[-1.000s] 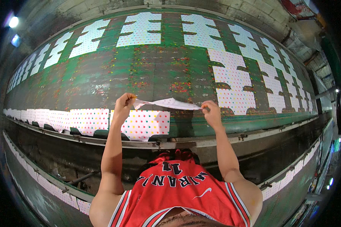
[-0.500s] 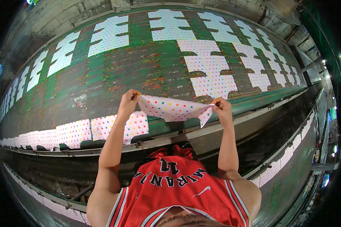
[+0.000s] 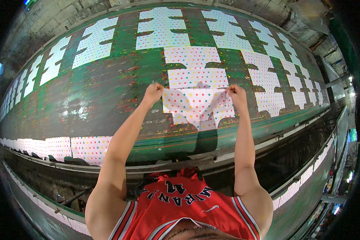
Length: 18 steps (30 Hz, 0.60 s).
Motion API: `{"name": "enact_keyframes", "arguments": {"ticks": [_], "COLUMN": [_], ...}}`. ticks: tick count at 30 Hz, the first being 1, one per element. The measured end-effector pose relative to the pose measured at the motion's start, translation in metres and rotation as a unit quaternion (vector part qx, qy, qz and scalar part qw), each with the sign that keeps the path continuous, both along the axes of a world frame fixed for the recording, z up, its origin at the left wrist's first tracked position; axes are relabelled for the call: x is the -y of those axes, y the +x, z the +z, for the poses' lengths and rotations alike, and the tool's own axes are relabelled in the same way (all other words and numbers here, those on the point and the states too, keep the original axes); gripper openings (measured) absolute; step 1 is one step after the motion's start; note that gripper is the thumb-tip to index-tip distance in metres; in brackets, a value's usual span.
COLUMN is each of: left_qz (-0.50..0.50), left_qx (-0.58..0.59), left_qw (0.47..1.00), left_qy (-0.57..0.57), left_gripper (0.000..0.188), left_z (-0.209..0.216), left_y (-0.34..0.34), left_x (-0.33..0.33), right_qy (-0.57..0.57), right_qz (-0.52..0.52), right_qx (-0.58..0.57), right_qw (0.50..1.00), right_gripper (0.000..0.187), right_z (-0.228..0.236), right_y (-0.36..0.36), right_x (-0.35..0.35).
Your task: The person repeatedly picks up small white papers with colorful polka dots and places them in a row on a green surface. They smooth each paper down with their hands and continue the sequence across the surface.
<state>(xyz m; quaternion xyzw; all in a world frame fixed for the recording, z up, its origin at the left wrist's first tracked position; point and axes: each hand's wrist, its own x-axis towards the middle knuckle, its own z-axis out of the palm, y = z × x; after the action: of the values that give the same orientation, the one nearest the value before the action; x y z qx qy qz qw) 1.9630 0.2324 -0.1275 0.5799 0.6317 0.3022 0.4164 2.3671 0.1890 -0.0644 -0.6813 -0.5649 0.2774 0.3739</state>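
Between my two hands stretches a white fabric piece (image 3: 188, 100) with coloured polka dots, its upper edge drawn out nearly straight. My left hand (image 3: 153, 94) pinches its upper left corner, and my right hand (image 3: 237, 97) pinches the upper right corner. It hangs over the near end of a column of dotted pieces; I cannot tell how much of it touches the table. Just beyond it lies a flat dotted piece (image 3: 196, 78), with another dotted piece (image 3: 192, 56) farther back. Both have curved cut-outs where they meet.
The long green and dark table (image 3: 104, 96) is speckled with paint. More dotted columns lie along its far side (image 3: 162, 28) and to the right (image 3: 264, 82). Several dotted pieces (image 3: 91, 149) line the near left edge. A metal rail (image 3: 244, 150) runs along the front, before a dark gap.
Both hands have moved forward over the table, carrying the dotted fabric piece from the near edge to the column. My view has shifted rightward along the table.
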Motion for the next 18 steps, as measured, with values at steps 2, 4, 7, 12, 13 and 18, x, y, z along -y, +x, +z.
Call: {"name": "enact_keyframes", "arguments": {"ticks": [2,4,7,12,13,18], "left_qz": [0.036,0.038,0.055,0.062,0.065,0.058], "left_qx": [-0.035,-0.077,-0.112,-0.190,-0.207,-0.283], "left_qw": [0.997,0.992,0.981,0.966,0.959,0.943], "left_qy": [0.052,0.097,0.147,0.165,0.181,0.166], "left_gripper": [0.012,0.013,0.010,0.013,0.013,0.011], "left_z": [-0.013,-0.022,-0.032,-0.042,-0.044,-0.044], "left_y": [0.020,0.032,0.046,0.055,0.057,0.062], "left_x": [-0.028,-0.055,-0.084,-0.108,-0.109,-0.104], "right_qy": [-0.014,0.028,0.044,0.037,0.024,0.036], "right_qz": [-0.009,0.003,0.023,0.037,0.037,0.054], "right_qx": [0.033,0.091,0.102,0.136,0.149,0.180], "right_qw": [0.999,0.995,0.994,0.989,0.988,0.982], "right_gripper": [0.013,0.014,0.015,0.016,0.016,0.016], "right_z": [-0.013,-0.029,-0.051,-0.081,-0.085,-0.095], "right_y": [0.020,0.033,0.048,0.055,0.055,0.052], "right_x": [-0.040,-0.073,-0.112,-0.155,-0.161,-0.170]}}
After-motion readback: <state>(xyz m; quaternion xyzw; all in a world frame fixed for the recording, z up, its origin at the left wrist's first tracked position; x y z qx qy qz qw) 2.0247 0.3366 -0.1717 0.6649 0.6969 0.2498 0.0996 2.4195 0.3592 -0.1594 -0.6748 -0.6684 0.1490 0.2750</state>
